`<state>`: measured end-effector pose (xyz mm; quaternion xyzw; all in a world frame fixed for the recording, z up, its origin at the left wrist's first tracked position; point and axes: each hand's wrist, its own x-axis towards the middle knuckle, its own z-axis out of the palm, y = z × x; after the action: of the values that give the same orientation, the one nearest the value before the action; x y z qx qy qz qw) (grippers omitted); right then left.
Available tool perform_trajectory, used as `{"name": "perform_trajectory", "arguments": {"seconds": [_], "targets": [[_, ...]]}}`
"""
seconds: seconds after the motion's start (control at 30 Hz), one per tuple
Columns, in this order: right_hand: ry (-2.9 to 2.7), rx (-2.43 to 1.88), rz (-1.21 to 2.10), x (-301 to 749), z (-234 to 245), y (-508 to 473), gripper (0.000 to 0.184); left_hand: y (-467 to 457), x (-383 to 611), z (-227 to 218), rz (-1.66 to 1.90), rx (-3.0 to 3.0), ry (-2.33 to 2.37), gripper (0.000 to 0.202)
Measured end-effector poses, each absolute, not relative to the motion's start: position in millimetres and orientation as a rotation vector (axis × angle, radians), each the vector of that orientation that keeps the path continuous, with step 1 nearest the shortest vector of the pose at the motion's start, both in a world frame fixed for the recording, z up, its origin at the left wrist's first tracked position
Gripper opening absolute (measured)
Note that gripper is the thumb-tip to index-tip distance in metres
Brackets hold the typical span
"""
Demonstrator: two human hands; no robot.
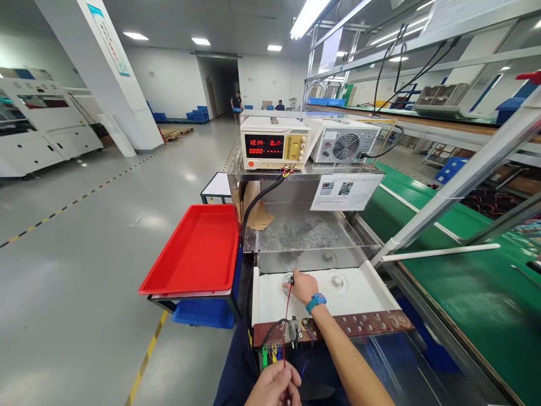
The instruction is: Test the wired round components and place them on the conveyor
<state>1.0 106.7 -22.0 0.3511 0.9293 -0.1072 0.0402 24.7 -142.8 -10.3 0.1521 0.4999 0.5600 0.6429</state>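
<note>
My right hand (302,286), with a blue wristband, reaches forward over the white work surface (363,293) and pinches a small dark part (291,278) at the end of a thin red wire (287,316). My left hand (274,385) is close to my body at the bottom edge, fingers closed round the lower end of the same red wire. Between the hands runs a brown terminal strip (363,323) with coloured clips and black leads.
A bench power supply (274,145) with red digits and a grey fan-fronted unit (346,144) stand on a clear shelf ahead. A red tray (196,251) sits left on a cart above a blue bin (203,313). A green conveyor (460,282) runs right. Two people stand far back.
</note>
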Motion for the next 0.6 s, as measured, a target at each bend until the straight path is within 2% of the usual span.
{"name": "perform_trajectory", "arguments": {"seconds": [0.2, 0.4, 0.6], "targets": [[2.775, 1.122, -0.426, 5, -42, 108, 0.052, -143, 29, -23, 1.159, 0.435, 1.208, 0.077], [2.779, 1.076, -0.510, 10, -48, 113, 0.032, -116, 18, 11, 1.182, 0.539, 1.234, 0.071], [2.774, 1.104, -0.564, 9, -50, 115, 0.037, -81, -13, 37, 1.303, 0.603, 1.506, 0.067]]}}
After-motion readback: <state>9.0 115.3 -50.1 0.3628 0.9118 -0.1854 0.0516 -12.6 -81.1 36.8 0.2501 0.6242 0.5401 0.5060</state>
